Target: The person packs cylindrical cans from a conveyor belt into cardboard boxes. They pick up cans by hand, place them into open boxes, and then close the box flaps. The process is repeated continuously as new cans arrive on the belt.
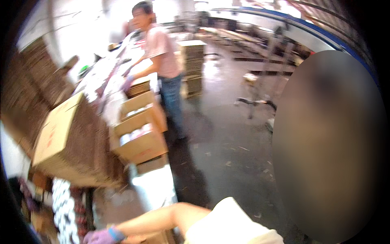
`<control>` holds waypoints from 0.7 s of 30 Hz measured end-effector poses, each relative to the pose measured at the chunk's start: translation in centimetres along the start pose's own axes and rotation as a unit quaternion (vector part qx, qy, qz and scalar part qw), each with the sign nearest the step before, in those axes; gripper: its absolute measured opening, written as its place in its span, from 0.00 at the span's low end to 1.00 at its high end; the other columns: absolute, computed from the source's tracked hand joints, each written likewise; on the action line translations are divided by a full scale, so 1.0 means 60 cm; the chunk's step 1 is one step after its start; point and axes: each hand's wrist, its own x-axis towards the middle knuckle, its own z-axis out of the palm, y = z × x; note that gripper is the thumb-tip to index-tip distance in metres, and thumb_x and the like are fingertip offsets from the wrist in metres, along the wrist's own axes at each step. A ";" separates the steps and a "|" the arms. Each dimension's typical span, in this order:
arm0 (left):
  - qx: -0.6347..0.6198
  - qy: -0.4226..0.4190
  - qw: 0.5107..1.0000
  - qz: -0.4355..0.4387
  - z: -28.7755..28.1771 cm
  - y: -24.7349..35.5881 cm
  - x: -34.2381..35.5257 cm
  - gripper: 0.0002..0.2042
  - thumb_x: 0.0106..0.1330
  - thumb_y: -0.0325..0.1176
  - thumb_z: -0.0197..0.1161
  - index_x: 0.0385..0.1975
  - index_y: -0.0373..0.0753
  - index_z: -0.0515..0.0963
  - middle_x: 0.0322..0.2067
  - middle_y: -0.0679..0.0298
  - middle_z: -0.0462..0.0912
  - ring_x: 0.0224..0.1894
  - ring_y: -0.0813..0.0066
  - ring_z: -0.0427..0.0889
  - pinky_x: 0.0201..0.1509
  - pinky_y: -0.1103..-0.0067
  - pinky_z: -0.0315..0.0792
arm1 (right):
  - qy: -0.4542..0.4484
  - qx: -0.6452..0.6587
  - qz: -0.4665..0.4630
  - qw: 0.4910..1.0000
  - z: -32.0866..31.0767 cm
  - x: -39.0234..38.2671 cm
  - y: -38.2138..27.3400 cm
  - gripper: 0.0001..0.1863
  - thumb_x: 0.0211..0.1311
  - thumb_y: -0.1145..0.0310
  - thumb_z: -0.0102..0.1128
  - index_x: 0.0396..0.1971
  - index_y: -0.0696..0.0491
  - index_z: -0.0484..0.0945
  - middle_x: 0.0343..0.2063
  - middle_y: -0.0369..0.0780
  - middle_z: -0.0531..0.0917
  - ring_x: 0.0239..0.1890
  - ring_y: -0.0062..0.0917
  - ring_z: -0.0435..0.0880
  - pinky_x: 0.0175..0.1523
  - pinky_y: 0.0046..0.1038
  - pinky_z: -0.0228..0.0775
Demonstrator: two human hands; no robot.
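Note:
My right hand (100,236), in a purple glove with a blue cuff, reaches in at the lower left edge. Its fingers are blurred and partly cut off by the frame, so I cannot make out whether it holds anything. Close beside it runs a row of white rounded items (64,207), with dark reddish items (80,209) alongside. Under my forearm shows part of a brown cardboard carton (156,237). My left hand is out of the picture.
Flattened cardboard (87,142) is piled on the table's left. Beyond stand two open cartons (142,142) holding white items. A co-worker (164,53) in a pink shirt leans over the table. A wheeled stand (254,101) and a stack of cartons (192,67) occupy the floor.

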 end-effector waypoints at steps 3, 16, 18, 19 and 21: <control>-0.028 0.028 0.997 -0.063 -0.007 -0.055 -0.078 0.23 0.61 0.42 0.59 0.55 0.42 0.69 0.48 0.53 0.76 0.50 0.59 0.76 0.53 0.67 0.71 | -0.075 -0.145 0.066 0.984 -0.013 -0.035 -0.066 0.15 0.57 0.58 0.62 0.40 0.51 0.74 0.53 0.48 0.69 0.67 0.40 0.56 0.67 0.37 0.52; -0.209 0.165 0.814 -0.516 0.068 -0.219 -0.519 0.24 0.62 0.40 0.58 0.57 0.40 0.69 0.48 0.52 0.78 0.50 0.61 0.78 0.53 0.69 0.74 | -0.609 -0.231 0.092 0.753 0.006 0.026 -0.027 0.28 0.68 0.63 0.47 0.67 0.47 0.58 0.45 0.37 0.77 0.48 0.28 0.76 0.55 0.32 0.68; -0.256 0.070 0.781 -0.565 0.017 -0.225 -0.524 0.24 0.62 0.40 0.58 0.58 0.40 0.69 0.48 0.52 0.78 0.50 0.61 0.79 0.52 0.69 0.74 | -0.542 -0.124 0.182 0.811 -0.012 0.119 0.008 0.28 0.65 0.62 0.54 0.64 0.52 0.62 0.47 0.40 0.78 0.49 0.31 0.77 0.56 0.34 0.68; -0.253 0.109 0.782 -0.559 -0.040 -0.216 -0.506 0.24 0.62 0.40 0.58 0.58 0.40 0.69 0.48 0.52 0.78 0.50 0.61 0.79 0.52 0.69 0.74 | -0.504 -0.192 0.150 0.828 -0.008 0.179 0.040 0.29 0.62 0.62 0.59 0.62 0.53 0.63 0.47 0.42 0.78 0.49 0.33 0.77 0.56 0.34 0.69; -0.130 0.356 0.805 -0.456 -0.202 -0.200 -0.425 0.24 0.63 0.43 0.58 0.57 0.39 0.70 0.47 0.52 0.78 0.49 0.59 0.78 0.51 0.69 0.73 | -0.313 -0.414 -0.179 0.836 -0.016 0.295 0.148 0.33 0.56 0.60 0.64 0.61 0.53 0.64 0.53 0.45 0.75 0.54 0.37 0.74 0.59 0.35 0.65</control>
